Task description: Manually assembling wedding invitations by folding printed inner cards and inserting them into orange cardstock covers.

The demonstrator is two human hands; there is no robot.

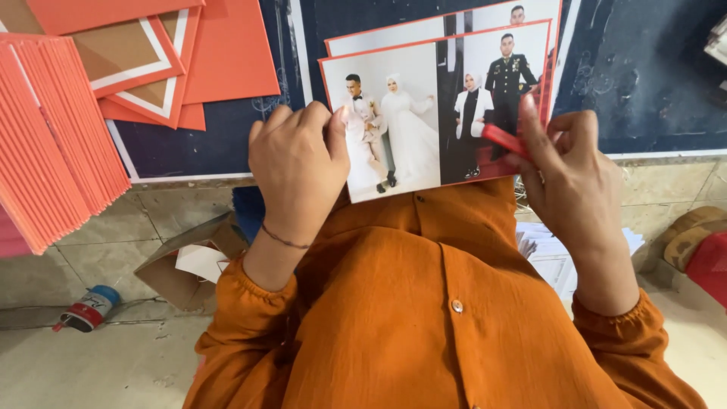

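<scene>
My left hand (297,163) presses on the lower left of a printed photo sheet (424,91) that lies on an orange-red card. The sheet shows two pictures of a couple in formal dress. My right hand (569,170) grips a small red tool (503,140) and holds it against the sheet's right edge. A second card with a similar photo (477,19) lies underneath, sticking out at the top. Both lie on a dark blue mat (651,68). My orange sleeves and shirt fill the lower part of the view.
A thick stack of orange-red cards (53,144) stands at the left, with loose orange and brown sheets (144,60) behind it. On the tiled floor lie an open cardboard box (178,261), a small glue bottle (89,307) and a pile of white papers (549,254).
</scene>
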